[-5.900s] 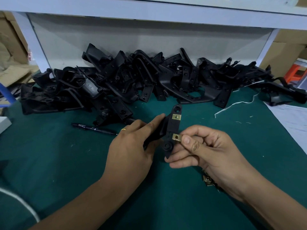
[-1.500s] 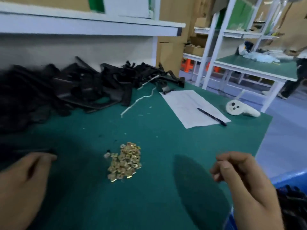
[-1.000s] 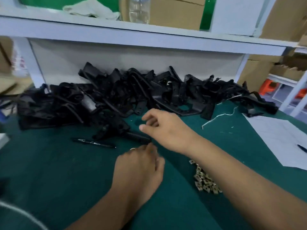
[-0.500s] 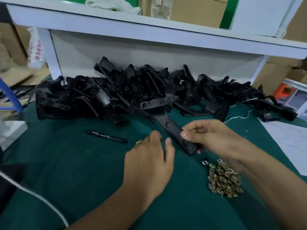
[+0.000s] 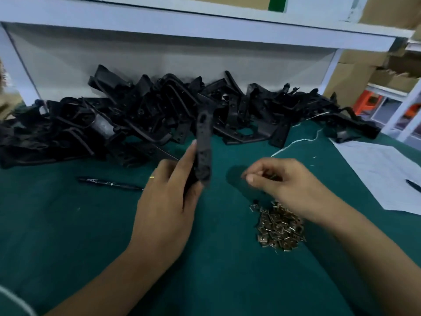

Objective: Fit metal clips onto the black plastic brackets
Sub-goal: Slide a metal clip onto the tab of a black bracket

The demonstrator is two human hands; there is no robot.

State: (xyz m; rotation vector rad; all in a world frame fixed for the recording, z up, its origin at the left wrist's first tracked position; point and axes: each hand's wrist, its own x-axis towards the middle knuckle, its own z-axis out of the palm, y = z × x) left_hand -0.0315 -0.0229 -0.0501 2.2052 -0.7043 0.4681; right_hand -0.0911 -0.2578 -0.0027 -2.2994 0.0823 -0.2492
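Your left hand (image 5: pixel 167 201) grips one black bracket (image 5: pixel 203 147) upright, above the green table (image 5: pixel 68 236).
Your right hand (image 5: pixel 280 181) hangs curled just beyond the clip pile (image 5: pixel 279 228); blur hides whether it pinches anything. More brackets (image 5: pixel 159 115) are heaped at the far edge.

A long, narrow black plastic bracket (image 5: pixel 203 145) stands nearly upright above the green table (image 5: pixel 68 224), gripped at its lower end by the left hand (image 5: pixel 167 208). Its face shows small holes; details are blurred. Behind it, a large heap of black brackets (image 5: pixel 141 117) lies tangled along the table's back edge. A small pile of brass-coloured metal clips (image 5: pixel 279 228) lies on the table to the right, partly under the right wrist.
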